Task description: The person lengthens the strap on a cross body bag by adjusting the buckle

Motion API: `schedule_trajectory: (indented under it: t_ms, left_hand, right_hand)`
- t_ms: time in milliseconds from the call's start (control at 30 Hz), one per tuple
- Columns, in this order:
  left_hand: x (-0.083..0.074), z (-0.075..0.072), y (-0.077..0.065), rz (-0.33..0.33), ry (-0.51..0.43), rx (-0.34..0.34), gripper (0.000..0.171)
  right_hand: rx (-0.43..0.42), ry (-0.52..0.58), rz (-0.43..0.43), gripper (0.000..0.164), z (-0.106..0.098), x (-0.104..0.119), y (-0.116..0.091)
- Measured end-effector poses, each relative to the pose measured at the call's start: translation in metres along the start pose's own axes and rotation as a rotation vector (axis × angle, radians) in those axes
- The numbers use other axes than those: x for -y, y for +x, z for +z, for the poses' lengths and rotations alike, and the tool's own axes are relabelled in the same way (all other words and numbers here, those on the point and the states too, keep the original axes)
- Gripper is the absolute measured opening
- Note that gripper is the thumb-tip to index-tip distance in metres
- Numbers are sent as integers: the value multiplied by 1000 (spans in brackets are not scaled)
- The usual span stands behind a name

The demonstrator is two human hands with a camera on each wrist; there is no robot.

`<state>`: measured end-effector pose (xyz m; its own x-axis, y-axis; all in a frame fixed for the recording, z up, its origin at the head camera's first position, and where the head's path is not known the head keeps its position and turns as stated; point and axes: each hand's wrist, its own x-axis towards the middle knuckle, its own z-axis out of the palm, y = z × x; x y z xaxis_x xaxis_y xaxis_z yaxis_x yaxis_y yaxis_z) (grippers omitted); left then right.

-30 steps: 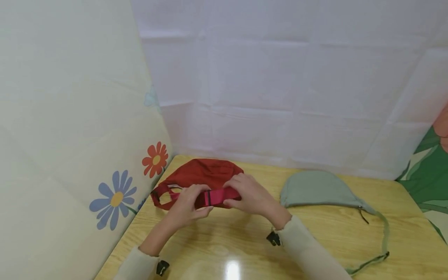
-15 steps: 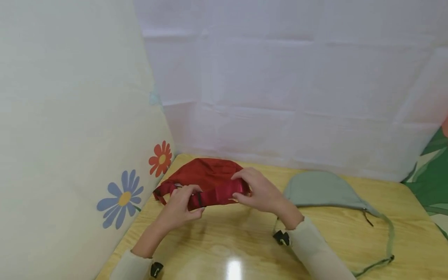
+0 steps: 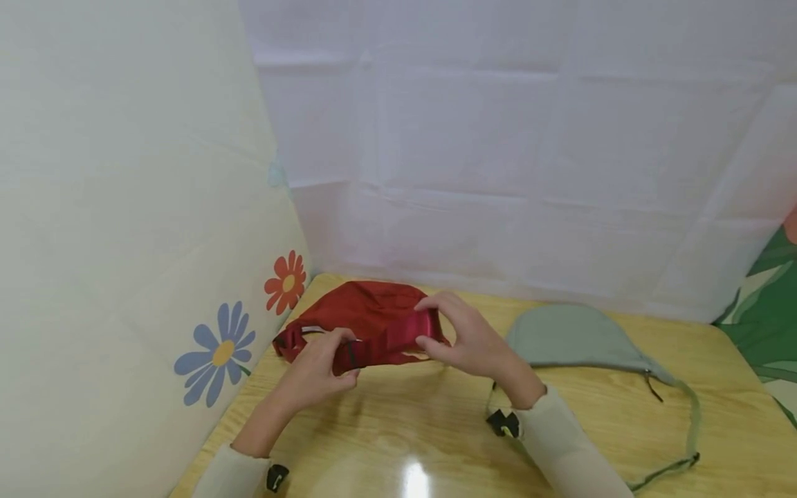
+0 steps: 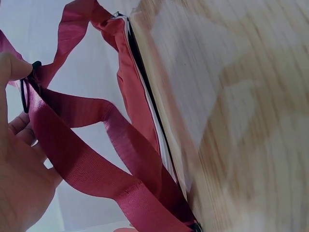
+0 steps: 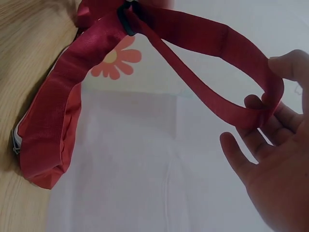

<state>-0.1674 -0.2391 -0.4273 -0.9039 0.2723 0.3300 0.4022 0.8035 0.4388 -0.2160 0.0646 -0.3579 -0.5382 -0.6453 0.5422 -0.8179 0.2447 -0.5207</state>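
Note:
A red waist bag (image 3: 367, 301) lies at the back left of the table. Its wine-red webbing strap (image 3: 405, 333) is lifted in front of it, between both hands. With thumb and fingers, my left hand (image 3: 314, 380) pinches the strap at a black slider buckle (image 4: 25, 94). My right hand (image 3: 470, 339) holds the end of a strap loop, thumb on one side and fingers on the other. In the right wrist view the loop (image 5: 212, 99) runs open from the slider to these fingers. A zipper edge of the bag shows in the left wrist view.
A grey-green waist bag (image 3: 566, 339) lies to the right, its strap (image 3: 692, 415) curving toward the front edge. White cloth (image 3: 436, 138) hangs behind the wooden table (image 3: 386, 429). A flower-printed cloth (image 3: 187, 207) borders the left side.
My hands have drawn apart: the right moved right with the loop's end, the left shifted slightly left with the slider. A longer stretch of strap shows between them. The view shifted a little.

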Motion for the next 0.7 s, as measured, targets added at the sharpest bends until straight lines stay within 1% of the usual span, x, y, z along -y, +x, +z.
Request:
schedule_trajectory:
  t_ms: [67, 133, 267, 333, 533, 700]
  left_hand:
    - [-1, 0, 0, -14, -19, 19, 50]
    - [-1, 0, 0, -6, -19, 27, 51]
    - [-3, 1, 0, 54, 5, 19, 51]
    - [-3, 1, 0, 72, 6, 24, 51]
    - [-2, 2, 1, 53, -17, 71, 50]
    - [-1, 3, 0, 62, -17, 49, 47]
  right_hand:
    - [-9, 2, -16, 37, 0, 0, 1]
    - [-16, 5, -24, 37, 0, 0, 1]
    - [-32, 18, -26, 38, 0, 0, 3]
    - [-38, 22, -22, 38, 0, -1, 3]
    - [-39, 33, -15, 37, 1, -1, 2]
    - [-47, 50, 15, 37, 0, -4, -1]
